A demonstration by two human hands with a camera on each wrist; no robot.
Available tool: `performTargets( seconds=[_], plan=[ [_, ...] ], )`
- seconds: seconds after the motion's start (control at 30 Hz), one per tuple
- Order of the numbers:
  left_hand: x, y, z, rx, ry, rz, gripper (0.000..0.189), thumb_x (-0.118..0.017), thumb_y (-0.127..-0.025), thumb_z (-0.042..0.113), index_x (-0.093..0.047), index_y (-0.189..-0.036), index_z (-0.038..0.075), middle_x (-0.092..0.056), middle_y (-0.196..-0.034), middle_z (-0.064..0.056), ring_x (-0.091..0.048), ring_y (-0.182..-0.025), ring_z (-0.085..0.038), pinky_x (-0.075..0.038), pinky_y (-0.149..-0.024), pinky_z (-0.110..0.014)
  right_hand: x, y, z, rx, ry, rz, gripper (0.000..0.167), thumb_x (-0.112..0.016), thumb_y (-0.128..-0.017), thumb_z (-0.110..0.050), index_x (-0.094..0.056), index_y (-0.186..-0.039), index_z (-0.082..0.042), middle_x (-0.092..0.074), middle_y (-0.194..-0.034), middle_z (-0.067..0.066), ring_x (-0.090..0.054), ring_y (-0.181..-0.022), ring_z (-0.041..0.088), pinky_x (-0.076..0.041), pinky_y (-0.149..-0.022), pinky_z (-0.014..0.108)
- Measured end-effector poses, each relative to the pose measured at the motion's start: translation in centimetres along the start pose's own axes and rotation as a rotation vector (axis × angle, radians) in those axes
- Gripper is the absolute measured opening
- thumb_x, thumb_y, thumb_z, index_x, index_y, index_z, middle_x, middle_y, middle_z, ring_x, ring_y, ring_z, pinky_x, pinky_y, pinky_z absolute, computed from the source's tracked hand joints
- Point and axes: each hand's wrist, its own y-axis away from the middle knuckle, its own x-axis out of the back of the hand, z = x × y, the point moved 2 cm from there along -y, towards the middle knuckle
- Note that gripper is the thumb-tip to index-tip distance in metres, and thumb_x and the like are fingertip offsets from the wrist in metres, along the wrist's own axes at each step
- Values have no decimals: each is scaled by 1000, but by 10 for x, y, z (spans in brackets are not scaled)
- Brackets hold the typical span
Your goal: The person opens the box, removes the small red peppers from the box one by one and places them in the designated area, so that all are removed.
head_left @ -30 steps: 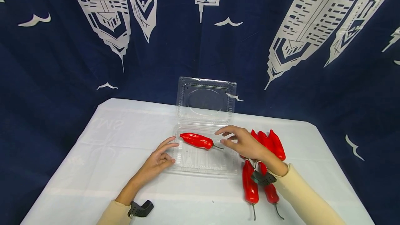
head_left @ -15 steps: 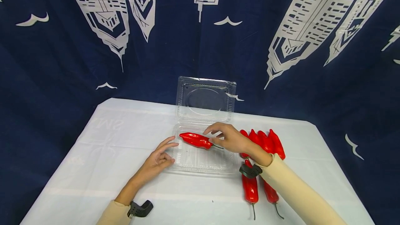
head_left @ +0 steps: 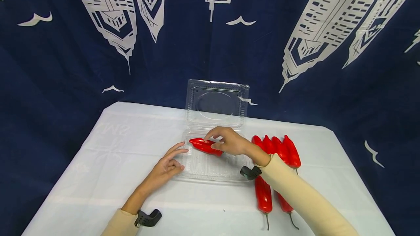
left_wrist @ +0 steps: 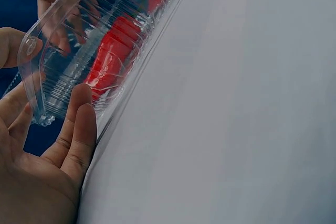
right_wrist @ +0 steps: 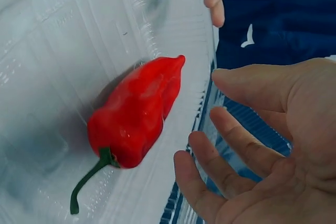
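Note:
One red chili pepper (head_left: 201,145) with a green stem (right_wrist: 86,186) lies in the base of a clear plastic clamshell container (head_left: 210,170). My right hand (head_left: 228,142) hovers over the pepper's stem end in the head view. In the right wrist view its fingers (right_wrist: 202,169) are spread and apart from the pepper. At the container's left end, my left hand (head_left: 168,168) touches the side with extended fingers. The left wrist view shows its fingertips (left_wrist: 84,121) against the ribbed clear wall. The container's lid (head_left: 216,103) stands raised at the back.
Several more red peppers (head_left: 290,151) lie to the right of the container, two of them (head_left: 263,194) nearer the front, partly under my right sleeve (head_left: 302,188). A white cloth (head_left: 108,156) covers the table. Behind it hangs a dark blue patterned curtain (head_left: 183,57).
My right hand has moved left, from beside the pepper's stem to above its body. The left hand and the container have stayed in place.

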Motion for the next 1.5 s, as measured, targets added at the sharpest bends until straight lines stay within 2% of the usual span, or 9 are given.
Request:
performTargets(
  seconds=[0.13,0.47,0.7,0.97,1.1,1.23,1.5],
  plan=[
    [0,0,0,1,-1,-3,54,-64,-95,6,-49,-146,8,-21,-165,2,-64,-90,-17,-54,-81,-21,-5,-5,0,5,44,-8,32,-70,-91,-4,-69,-123,-7,-66,-128,11,-63,-113,35,-56,-92,45],
    [1,0,1,9,5,-5,54,-64,-95,7,-49,-146,8,-21,-165,4,-64,-90,-14,-54,-80,-20,-13,-16,0,-28,87,-18,33,-70,-90,-4,-70,-123,-9,-66,-128,10,-61,-116,34,-50,-101,52],
    [1,-1,0,-2,15,-6,53,-64,-95,6,-49,-146,7,-21,-166,3,-64,-90,-19,-53,-78,-20,-17,-17,2,-73,85,-31,33,-70,-90,-3,-70,-122,-9,-65,-129,11,-59,-117,33,-49,-103,49],
    [2,-1,-2,-15,29,-9,52,-64,-95,6,-49,-145,6,-21,-166,0,-65,-91,-27,-54,-79,-20,-22,-16,6,-51,115,-51,32,-70,-88,1,-71,-119,-8,-66,-127,12,-59,-120,29,-48,-104,44],
    [2,0,-2,-14,28,-7,52,-64,-95,5,-50,-145,6,-21,-166,0,-65,-90,-22,-53,-78,-20,-24,-16,6,-47,116,-75,35,-72,-85,5,-72,-117,-8,-66,-127,12,-59,-119,29,-49,-103,44],
    [1,0,-2,-16,25,-5,53,-64,-94,4,-49,-145,5,-21,-166,0,-64,-88,-14,-53,-78,-20,-26,-15,6,-86,97,-107,38,-71,-85,6,-72,-120,-9,-64,-129,13,-58,-118,30,-51,-100,45],
    [1,-1,-1,-20,22,-5,53,-65,-94,4,-49,-145,5,-20,-166,-1,-63,-88,-14,-53,-78,-19,-28,-13,7,-160,111,-156,42,-72,-84,4,-71,-123,-14,-60,-132,13,-55,-118,28,-51,-98,41]
  ],
)
